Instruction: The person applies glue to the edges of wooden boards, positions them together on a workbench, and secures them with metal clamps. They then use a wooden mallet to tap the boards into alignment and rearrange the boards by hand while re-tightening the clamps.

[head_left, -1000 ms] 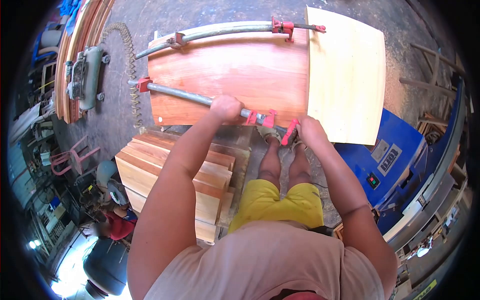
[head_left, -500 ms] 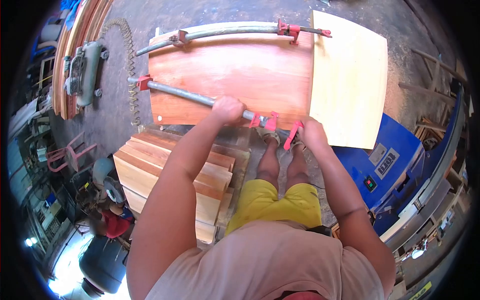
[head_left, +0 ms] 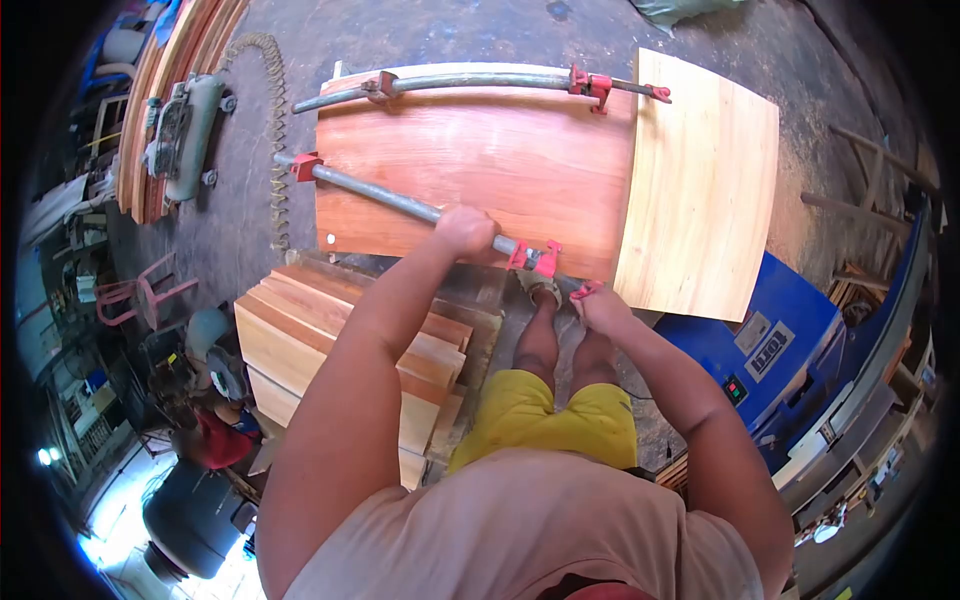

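Across the near side of a reddish wooden panel (head_left: 480, 150) slants a pipe clamp (head_left: 375, 192), its left end reaching past the panel's left edge and its right end past the near edge. My left hand (head_left: 468, 233) is closed around the pipe, just left of the red clamp head (head_left: 535, 258). With my right hand (head_left: 602, 308) I grip the red handle (head_left: 587, 289) at the right end. I cannot tell whether the pipe touches the wood.

Along the panel's far edge runs a second clamp (head_left: 480, 83), its right tip over a pale wooden panel (head_left: 705, 180) that sits at the reddish one's right end. Near me on the left is a stack of boards (head_left: 330, 330); on the near right, a blue machine (head_left: 760, 340) shows partly from behind the pale panel. Farther left, a coiled hose (head_left: 278, 130) trails over the floor (head_left: 245, 215) beside a compressor (head_left: 195, 135) and long planks (head_left: 138, 130). Well apart, on the near left, are a pink chair (head_left: 158, 293) and a person in red (head_left: 222, 440).
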### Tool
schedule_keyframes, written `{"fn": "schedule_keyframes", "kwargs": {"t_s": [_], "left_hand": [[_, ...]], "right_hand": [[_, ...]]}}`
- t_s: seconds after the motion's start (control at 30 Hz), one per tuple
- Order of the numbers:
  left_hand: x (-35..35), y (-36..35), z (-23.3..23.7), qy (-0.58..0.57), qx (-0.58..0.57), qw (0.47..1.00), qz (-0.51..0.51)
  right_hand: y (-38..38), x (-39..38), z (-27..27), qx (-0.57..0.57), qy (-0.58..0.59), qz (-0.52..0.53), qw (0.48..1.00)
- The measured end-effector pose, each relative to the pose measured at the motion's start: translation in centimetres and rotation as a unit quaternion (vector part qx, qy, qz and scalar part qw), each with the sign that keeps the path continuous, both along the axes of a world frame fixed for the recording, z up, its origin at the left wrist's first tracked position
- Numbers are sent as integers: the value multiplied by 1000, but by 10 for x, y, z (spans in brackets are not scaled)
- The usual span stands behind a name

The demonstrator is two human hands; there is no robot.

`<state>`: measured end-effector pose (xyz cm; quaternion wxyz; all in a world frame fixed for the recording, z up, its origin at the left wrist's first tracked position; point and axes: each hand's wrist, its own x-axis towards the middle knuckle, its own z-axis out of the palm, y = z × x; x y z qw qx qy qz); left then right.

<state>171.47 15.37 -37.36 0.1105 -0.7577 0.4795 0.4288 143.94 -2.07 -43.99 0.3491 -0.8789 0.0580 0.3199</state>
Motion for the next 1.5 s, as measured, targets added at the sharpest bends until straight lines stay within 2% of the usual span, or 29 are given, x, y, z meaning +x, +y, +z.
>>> {"fn": "schedule_keyframes", "kwargs": {"t_s": [0.03, 0.07, 0.13, 0.27, 0.33, 0.37, 0.43, 0.47, 0.5, 0.57, 0.6, 0.63, 0.7, 0.83, 0.9, 0.93, 1.0, 1.03, 1.1, 1.13, 1.2, 1.37, 1.43, 1.47, 1.5], "left_hand": [[0, 1, -2, -2, -12, 1000, -5], [1, 3, -4, -4, -24, 1000, -11], [1, 5, -8, -11, -25, 1000, -15], [-2, 4, -8, -11, -12, 1000, 0], [-2, 3, -5, -14, -16, 1000, 4], [-3, 3, -4, -16, -21, 1000, 7], [-1, 1, -1, -20, -20, 1000, 1], [-3, 2, -1, -24, -19, 1000, -3], [-5, 2, -3, -21, -19, 1000, -6], [-2, 2, -8, -18, -18, 1000, -12], [-3, 1, -4, -17, -18, 1000, -15], [-3, -2, 1, -18, -6, 1000, -6], [-5, -3, 3, -18, 3, 1000, 1], [-2, 0, -4, -26, -11, 1000, -6], [-5, -1, 1, -28, -10, 1000, 0], [-5, -2, 4, -25, -10, 1000, -4], [0, -5, 8, -24, -11, 1000, -9], [-1, -5, 8, -22, -1, 1000, -7], [-5, -3, 3, -15, 9, 1000, -4], [-5, -2, -2, -19, 1, 1000, -6], [-2, 2, -7, -22, -2, 1000, -11], [-2, 2, -2, -8, -22, 1000, -12], [2, -2, 1, -14, -14, 1000, -9], [-2, 0, 2, -13, -6, 1000, -7], [-3, 2, 2, -12, -6, 1000, -6]], "right_hand": [[1, -5, -11, -13, -111, -35, 993], [0, 2, -7, -12, -115, -34, 993], [-5, 10, 1, 68, -28, -144, 987], [-17, 19, -18, 39, 3, -98, 994], [-17, 32, -25, 85, 142, -273, 948], [-17, 36, -18, 86, 145, -276, 946], [-29, 56, 12, -52, 69, -213, 973], [-39, 62, 22, -64, 81, -160, 982], [-42, 64, 40, -64, 84, -162, 981], [-49, 72, 74, -74, 46, -63, 994], [-50, 67, 86, -48, 64, -26, 996], [-45, 58, 95, -47, 64, -27, 996], [-33, 35, 114, 38, 17, 30, 999], [-9, 6, 84, 75, -2, -31, 997], [-5, 10, 68, 132, 140, -118, 974], [-3, 9, 61, 133, 142, -118, 974], [-1, 11, 48, 35, 73, -128, 989], [-1, 12, 40, 36, 76, -127, 988], [-8, 17, 30, 10, -25, -163, 986], [-9, 18, 27, 9, -27, -160, 987], [-3, 25, 30, -43, 29, -158, 986], [-28, 44, 30, -77, 84, -166, 980], [-43, 51, 58, -100, -27, -145, 984], [-43, 50, 78, -99, -24, -144, 984], [-42, 49, 102, -71, -4, -93, 993]]}}
